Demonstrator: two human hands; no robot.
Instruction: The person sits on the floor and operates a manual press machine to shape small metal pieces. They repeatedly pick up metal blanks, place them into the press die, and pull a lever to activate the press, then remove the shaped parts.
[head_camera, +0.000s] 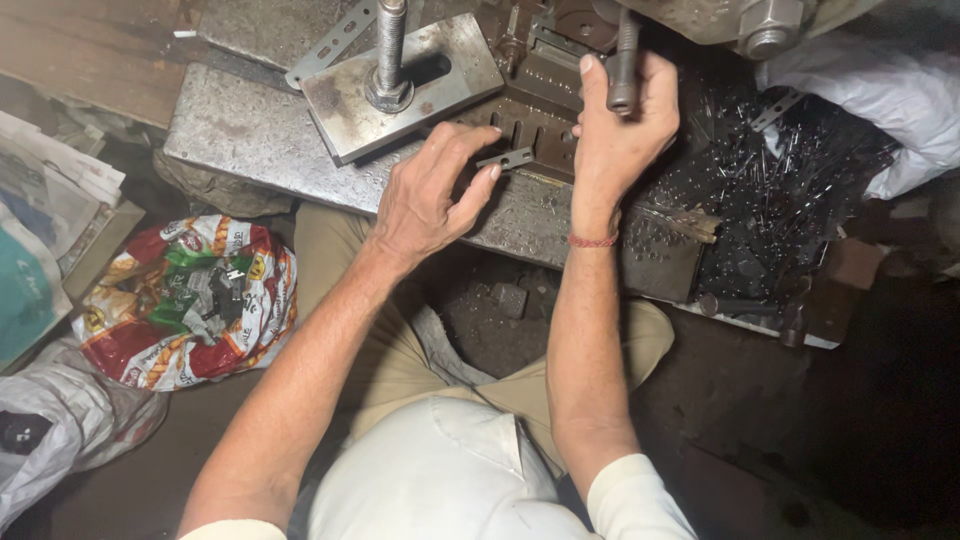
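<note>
The left hand (432, 195) rests on the edge of the grey metal table (250, 135), its fingers drawn narrow around a small flat metal strip (506, 158) that it pinches between thumb and fingertips. The strip lies against the front of the dark slotted die block (535, 120), which sits on the table just to the right of a square steel plate (400, 85). A thick threaded bolt (390, 50) with a nut stands upright through that plate. The right hand (622, 125) is closed around a dark lever handle (624, 60) that hangs down just above and to the right of the die block; a red thread bracelet (593, 241) circles that wrist. Right of the die block, a heap of thin dark metal offcuts (770, 190) covers the surface, with a white sack (880, 90) beyond it. Below and left of the table, on the floor, lies an open red and green printed bag (190, 300) holding small metal pieces, and folded newspapers (50, 200) lie further left. The person sits cross-legged under the table edge in tan trousers (400, 350) and a white shirt (450, 470).
</note>
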